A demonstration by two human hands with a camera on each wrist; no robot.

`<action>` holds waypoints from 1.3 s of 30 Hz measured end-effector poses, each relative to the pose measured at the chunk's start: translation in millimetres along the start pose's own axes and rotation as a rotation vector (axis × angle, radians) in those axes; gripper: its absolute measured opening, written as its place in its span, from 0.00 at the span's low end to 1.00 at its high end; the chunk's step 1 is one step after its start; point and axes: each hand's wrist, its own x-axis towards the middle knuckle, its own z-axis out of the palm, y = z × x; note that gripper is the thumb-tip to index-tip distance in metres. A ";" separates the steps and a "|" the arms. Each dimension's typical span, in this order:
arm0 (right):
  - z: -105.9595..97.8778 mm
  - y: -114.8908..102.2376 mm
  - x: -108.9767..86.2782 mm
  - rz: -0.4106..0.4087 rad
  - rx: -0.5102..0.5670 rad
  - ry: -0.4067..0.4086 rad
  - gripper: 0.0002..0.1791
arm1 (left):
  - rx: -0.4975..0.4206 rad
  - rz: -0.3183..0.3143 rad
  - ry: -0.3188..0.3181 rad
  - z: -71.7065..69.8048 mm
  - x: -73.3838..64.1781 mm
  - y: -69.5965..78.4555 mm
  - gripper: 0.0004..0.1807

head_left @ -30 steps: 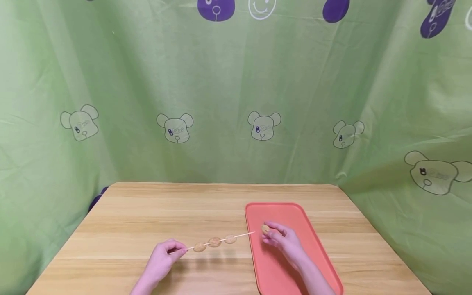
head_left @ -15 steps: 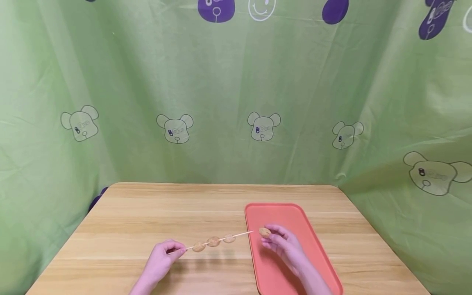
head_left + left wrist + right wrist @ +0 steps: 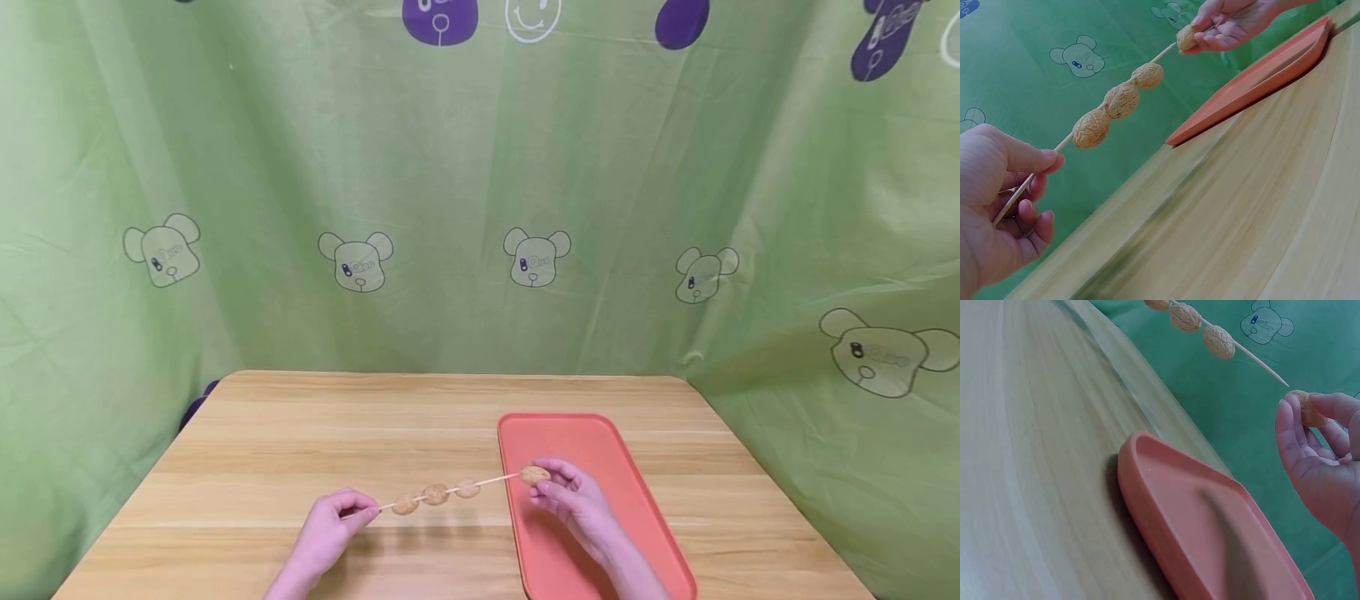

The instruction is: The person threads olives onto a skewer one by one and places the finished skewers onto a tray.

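Note:
My left hand (image 3: pixel 333 525) pinches the near end of a thin wooden skewer (image 3: pixel 1063 142) between thumb and fingers. Three wrinkled tan balls are threaded along it; the middle ball (image 3: pixel 1121 100) nearly touches its neighbours. The skewer slants up to the right above the table, with its pointed tip toward my right hand (image 3: pixel 577 504). Between thumb and fingertips, that hand holds another wrinkled tan ball (image 3: pixel 1309 410). The tip sits right at this ball's near side; whether it has gone in, I cannot tell.
Under my right hand a coral-red tray (image 3: pixel 551 429) with a low rim lies on the light wooden table (image 3: pixel 337 417). Green curtains (image 3: pixel 450 167) with printed bear heads hang behind the table and along both sides.
My right hand has brought its ball slightly left and down, closing the gap to the skewer's tip. My left hand and the threaded balls have hardly moved.

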 end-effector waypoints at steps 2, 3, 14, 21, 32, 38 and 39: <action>0.4 0.3 0.7 -0.011 0.003 -0.019 0.17 | 0.001 -0.002 -0.001 0.3 0.2 -0.4 0.03; 0.7 0.4 1.1 -0.017 0.005 -0.027 0.17 | 0.002 0.000 0.000 0.4 0.0 -0.1 0.03; 3.3 0.3 3.3 -0.040 -0.036 -0.035 0.16 | 0.022 0.022 -0.011 0.0 -0.2 6.0 0.03; 4.8 3.0 5.0 -0.045 -0.122 -0.032 0.18 | 0.019 0.032 -0.026 0.5 0.6 7.3 0.03; 4.3 6.0 4.8 -0.074 -0.094 -0.051 0.15 | 0.028 0.024 -0.033 5.8 0.1 7.1 0.03; 5.4 8.4 3.5 -0.070 -0.063 -0.064 0.15 | 0.024 0.023 -0.039 8.6 -2.2 7.3 0.04; 5.8 8.7 3.5 -0.070 -0.065 -0.063 0.15 | 0.023 0.026 -0.040 9.0 -2.4 7.7 0.04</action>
